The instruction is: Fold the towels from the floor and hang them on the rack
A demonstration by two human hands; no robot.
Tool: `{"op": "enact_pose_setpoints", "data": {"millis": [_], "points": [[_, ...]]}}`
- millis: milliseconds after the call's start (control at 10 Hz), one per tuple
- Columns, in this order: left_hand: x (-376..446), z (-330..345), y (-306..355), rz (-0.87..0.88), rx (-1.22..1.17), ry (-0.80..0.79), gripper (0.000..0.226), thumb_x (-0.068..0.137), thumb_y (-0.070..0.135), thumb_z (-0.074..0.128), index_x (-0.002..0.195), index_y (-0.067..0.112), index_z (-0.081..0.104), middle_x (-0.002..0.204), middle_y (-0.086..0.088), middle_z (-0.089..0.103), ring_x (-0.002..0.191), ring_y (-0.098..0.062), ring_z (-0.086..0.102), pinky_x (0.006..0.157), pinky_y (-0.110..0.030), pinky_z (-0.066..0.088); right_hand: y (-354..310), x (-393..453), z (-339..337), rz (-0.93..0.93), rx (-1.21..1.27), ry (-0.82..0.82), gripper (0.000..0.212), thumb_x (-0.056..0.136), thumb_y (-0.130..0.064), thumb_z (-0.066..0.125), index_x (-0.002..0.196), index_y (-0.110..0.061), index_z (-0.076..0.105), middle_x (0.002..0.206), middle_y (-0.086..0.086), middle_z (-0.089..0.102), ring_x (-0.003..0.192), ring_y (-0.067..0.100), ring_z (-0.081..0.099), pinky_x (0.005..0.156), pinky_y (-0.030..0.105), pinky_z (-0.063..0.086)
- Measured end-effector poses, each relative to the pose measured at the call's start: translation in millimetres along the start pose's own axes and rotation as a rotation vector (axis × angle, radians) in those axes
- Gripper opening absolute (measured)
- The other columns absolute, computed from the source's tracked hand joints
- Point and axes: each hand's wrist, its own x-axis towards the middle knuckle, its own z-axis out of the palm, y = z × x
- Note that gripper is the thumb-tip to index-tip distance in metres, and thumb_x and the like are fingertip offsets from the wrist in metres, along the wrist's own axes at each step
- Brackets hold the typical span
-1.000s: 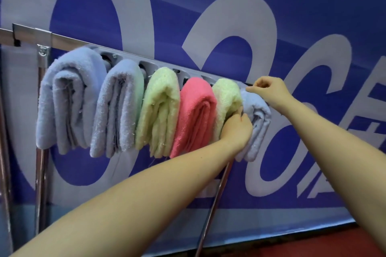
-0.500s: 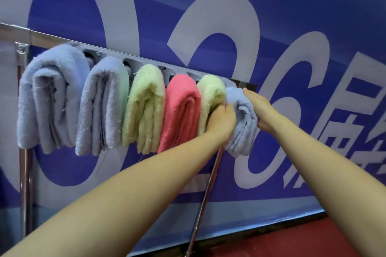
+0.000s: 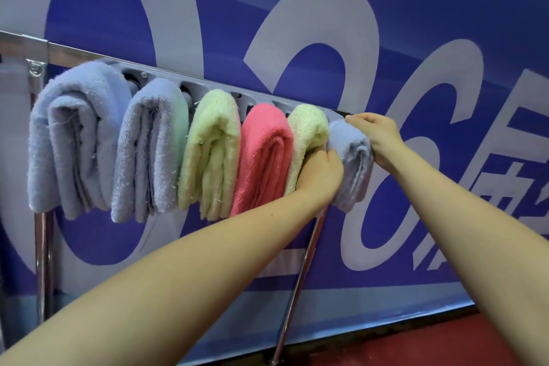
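Several folded towels hang side by side on the rack's slotted rail (image 3: 205, 88): two lavender ones, a light green one (image 3: 211, 151), a pink one (image 3: 264, 154), another green one (image 3: 307, 131) and a small lavender towel (image 3: 353, 157) at the rail's right end. My left hand (image 3: 322, 172) is pushed in between the green towel and the small lavender towel, its fingers curled on that towel's left side. On the other side, my right hand (image 3: 377, 137) holds the same towel, with the thumb on its top by the rail's end.
The rack's chrome upright (image 3: 44, 261) stands at the left and a slanted chrome leg (image 3: 297, 282) runs down below my left wrist. Close behind the rack hangs a blue banner (image 3: 416, 9) with large white characters. Red floor (image 3: 445, 345) shows at the bottom right.
My right hand has slid from the small lavender towel's right flank up to its top at the rail's end. My left hand stays between the green and lavender towels.
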Motion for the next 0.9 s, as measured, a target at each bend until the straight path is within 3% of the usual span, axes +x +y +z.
{"op": "enact_pose_setpoints", "data": {"millis": [200,300,400,600,700,800,900], "points": [[2.6,7.6,2.7,-0.042,-0.049,-0.047,0.045,0.104,0.032,0.031,0.131,0.006,0.056,0.131,-0.014,0.059,0.124,-0.028,0.052,0.111,-0.036,0.032,-2.6,3.5,8.6,0.092,0.015,0.013,0.009,0.086,-0.021,0.07,0.091,-0.013,0.071,0.084,0.01,0.07,0.073,0.021,0.068,0.065,0.028,0.057],[6.7,6.3,5.4,-0.052,-0.045,-0.071,0.043,0.104,0.028,0.031,0.135,0.005,0.052,0.137,-0.014,0.053,0.131,-0.027,0.044,0.11,-0.031,0.025,-0.2,2.1,8.6,0.108,0.007,0.022,0.014,0.089,-0.031,0.066,0.081,-0.02,0.069,0.079,0.005,0.07,0.07,0.017,0.066,0.063,0.024,0.055],[5.1,3.2,3.9,-0.044,-0.073,-0.104,0.045,0.104,0.031,0.032,0.138,0.008,0.049,0.14,-0.015,0.052,0.133,-0.028,0.044,0.116,-0.037,0.026,10.4,-5.5,7.3,0.173,0.043,0.06,0.017,0.088,-0.036,0.063,0.078,-0.023,0.068,0.071,0.002,0.067,0.071,0.018,0.063,0.071,0.029,0.051],[-14.8,-8.5,8.4,-0.059,-0.101,-0.157,0.042,0.105,0.023,0.032,0.14,0.005,0.045,0.142,-0.018,0.048,0.13,-0.03,0.044,0.109,-0.034,0.029,40.9,-53.7,3.8,0.242,0.113,0.018,0.031,0.099,-0.041,0.042,0.101,-0.017,0.061,0.093,0.003,0.064,0.09,0.019,0.061,0.088,0.032,0.048],[-38.6,-17.8,16.1,-0.034,-0.091,-0.184,0.046,0.104,0.023,0.031,0.149,0.013,0.032,0.152,-0.012,0.038,0.137,-0.026,0.038,0.113,-0.034,0.027,45.8,-81.9,5.0,0.174,0.101,0.196,0.031,0.1,-0.036,0.034,0.097,-0.022,0.061,0.093,-0.002,0.064,0.096,0.019,0.06,0.078,0.032,0.048],[-57.7,-34.4,28.3,-0.029,-0.101,-0.176,0.049,0.101,0.026,0.031,0.149,0.019,0.034,0.151,-0.007,0.04,0.137,-0.025,0.04,0.116,-0.041,0.027,37.5,-114.5,13.2,0.065,-0.052,0.334,0.028,0.096,-0.033,0.032,0.081,-0.025,0.055,0.092,0.004,0.063,0.09,0.024,0.059,0.069,0.035,0.045],[-71.6,-59.5,45.7,-0.029,-0.073,-0.099,0.041,0.101,0.024,0.029,0.13,0.011,0.056,0.133,-0.01,0.058,0.12,-0.027,0.053,0.107,-0.04,0.039,17.7,-137.5,23.3,-0.026,-0.032,0.311,0.024,0.095,-0.029,0.035,0.086,-0.023,0.057,0.096,0.006,0.063,0.086,0.023,0.059,0.072,0.037,0.046]]}}
